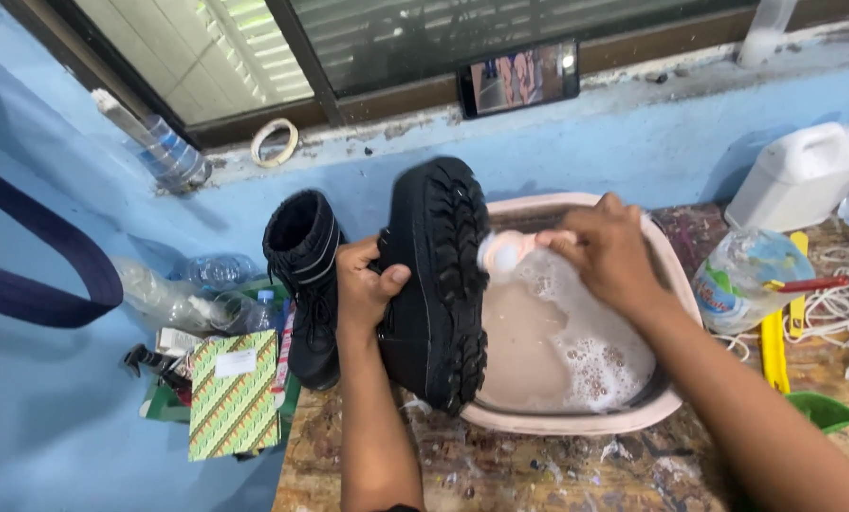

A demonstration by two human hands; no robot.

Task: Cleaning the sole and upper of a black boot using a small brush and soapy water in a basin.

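My left hand (366, 283) grips a black boot (437, 284) by its side, sole turned up, holding it over the rim of a pink basin (576, 417) of cloudy, soapy water. My right hand (607, 254) holds a small pale brush (506, 252) against the boot's thick treaded sole; the brush is blurred. A second black boot (307, 284) stands upright just left of my left hand, at the table's edge.
A paint-stained wooden table (538, 469) bears the basin. A plastic bottle (742, 275), white jug (804, 175), white cord (837, 299) and yellow tool (774, 351) lie right. A phone (519, 78) and tape roll (275, 142) rest on the sill. Bottles and a patterned box (234, 393) sit lower left.
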